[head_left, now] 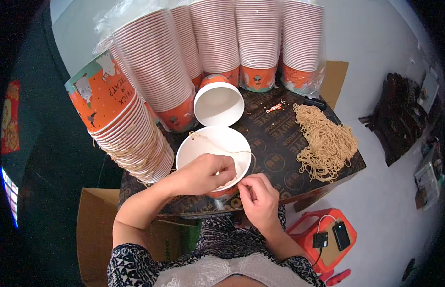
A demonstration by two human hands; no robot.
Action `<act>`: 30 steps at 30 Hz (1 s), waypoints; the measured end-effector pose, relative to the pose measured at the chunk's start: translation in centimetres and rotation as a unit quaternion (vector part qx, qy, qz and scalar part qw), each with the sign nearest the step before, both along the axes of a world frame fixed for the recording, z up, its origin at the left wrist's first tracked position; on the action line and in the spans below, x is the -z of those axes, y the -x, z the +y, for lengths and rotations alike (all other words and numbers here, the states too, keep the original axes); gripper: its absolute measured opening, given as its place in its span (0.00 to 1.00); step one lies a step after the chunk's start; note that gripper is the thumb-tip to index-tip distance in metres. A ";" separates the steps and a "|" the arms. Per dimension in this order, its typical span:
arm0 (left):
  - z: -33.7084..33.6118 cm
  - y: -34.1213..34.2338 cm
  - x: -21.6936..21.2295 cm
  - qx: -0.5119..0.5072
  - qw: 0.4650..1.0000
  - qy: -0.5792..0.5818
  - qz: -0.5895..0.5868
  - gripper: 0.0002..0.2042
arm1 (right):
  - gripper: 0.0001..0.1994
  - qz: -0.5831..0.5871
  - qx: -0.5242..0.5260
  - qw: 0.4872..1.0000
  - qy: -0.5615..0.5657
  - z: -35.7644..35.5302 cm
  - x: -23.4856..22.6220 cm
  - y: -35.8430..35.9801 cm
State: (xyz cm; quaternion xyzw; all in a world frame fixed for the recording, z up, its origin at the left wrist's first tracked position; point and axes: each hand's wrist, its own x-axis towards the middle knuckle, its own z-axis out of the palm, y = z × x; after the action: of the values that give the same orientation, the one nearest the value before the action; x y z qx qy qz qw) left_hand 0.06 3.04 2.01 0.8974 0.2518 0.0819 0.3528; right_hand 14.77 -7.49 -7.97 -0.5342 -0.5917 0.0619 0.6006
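A white-lined paper bucket (pixel 189 146) with an orange outside stands in front of me, its mouth tilted toward me. A thin tan cord (pixel 214 143) comes from a hole near its far left rim, crosses the mouth, bends over the right rim and runs down toward my right fingers. My left hand (pixel 207 174) reaches over the mouth, its fingers curled together inside the near right wall; what they pinch is hidden. Outside that same rim, my right hand (pixel 260 198) is closed, thumb and fingertips pressed together by the cord's lower end.
An empty bucket (pixel 220 105) lies on its side behind. Corded buckets (pixel 136 143) lean stacked at left; tall plastic-wrapped stacks (pixel 215 38) line the back. A tan cord heap (pixel 325 143) covers the dark table's (pixel 275 160) right side. Below are a red stool (pixel 335 256) and cardboard box (pixel 100 229).
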 end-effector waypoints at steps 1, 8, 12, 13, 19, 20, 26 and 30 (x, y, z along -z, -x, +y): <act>-0.1 0.1 -0.1 -0.021 1.000 -0.012 -0.020 0.09 | 0.07 -0.019 -0.007 1.000 0.020 -0.1 -0.1 -0.3; -0.6 0.3 0.6 -0.053 0.986 0.011 -0.157 0.09 | 0.06 -0.033 0.002 0.999 0.019 -0.6 -0.6 -1.1; -0.5 -0.2 1.1 -0.051 0.965 0.168 -0.195 0.09 | 0.05 -0.035 -0.013 0.999 0.024 -0.4 -0.5 -1.0; -0.4 -0.3 1.2 -0.058 0.953 0.219 -0.199 0.09 | 0.04 -0.039 -0.019 0.999 0.030 -0.4 -0.4 -1.0; 0.1 -0.7 0.6 -0.082 0.915 0.352 -0.181 0.06 | 0.04 -0.011 -0.035 0.999 -0.008 -0.2 -0.6 -1.2; 0.1 -0.8 0.6 -0.079 0.916 0.351 -0.181 0.06 | 0.05 0.011 -0.031 0.999 0.007 -0.4 -0.7 -1.5; 0.0 -0.7 0.6 -0.072 0.922 0.340 -0.171 0.03 | 0.09 -0.009 -0.023 0.999 -0.040 -0.4 -3.2 -4.1; -0.1 -0.7 0.4 -0.066 0.929 0.330 -0.154 0.02 | 0.10 -0.039 -0.052 0.994 -0.088 1.0 -4.8 -4.2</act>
State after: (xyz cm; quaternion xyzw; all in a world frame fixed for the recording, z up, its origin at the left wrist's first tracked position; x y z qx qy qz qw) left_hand 0.80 2.91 1.62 0.6881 0.2655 0.1548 0.6573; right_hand 18.93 -6.46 -3.17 -0.4498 -0.6448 0.0203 0.6177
